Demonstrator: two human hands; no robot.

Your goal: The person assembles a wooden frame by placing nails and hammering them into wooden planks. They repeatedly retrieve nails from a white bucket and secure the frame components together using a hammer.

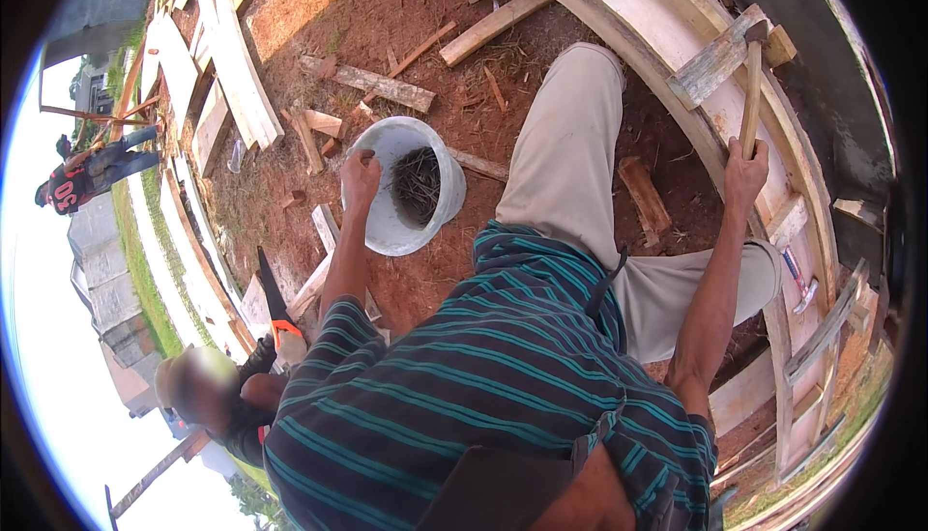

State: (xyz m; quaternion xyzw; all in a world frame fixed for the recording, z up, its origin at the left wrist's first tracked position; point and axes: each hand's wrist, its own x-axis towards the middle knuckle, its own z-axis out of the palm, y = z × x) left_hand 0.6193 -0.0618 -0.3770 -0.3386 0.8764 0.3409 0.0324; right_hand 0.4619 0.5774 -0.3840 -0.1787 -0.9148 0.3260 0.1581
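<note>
My left hand (361,179) is closed at the left rim of a whitish plastic bucket (389,141), and its fingertips are partly hidden there. Inside the bucket lies a heap of thin dark nails (418,183). My right hand (745,173) is wrapped round the wooden handle of a hammer (752,86). The hammer's dark head rests at or just over a short wooden block (713,65) laid across the curved timber form (667,11). Whether the head touches the block I cannot tell.
A second hammer (801,283) lies on the form beside my right knee. Offcuts (382,86) and long boards (232,57) litter the red soil. At lower left a co-worker (217,391) is beside a handsaw (275,294) with an orange handle. Another person (87,175) stands farther off.
</note>
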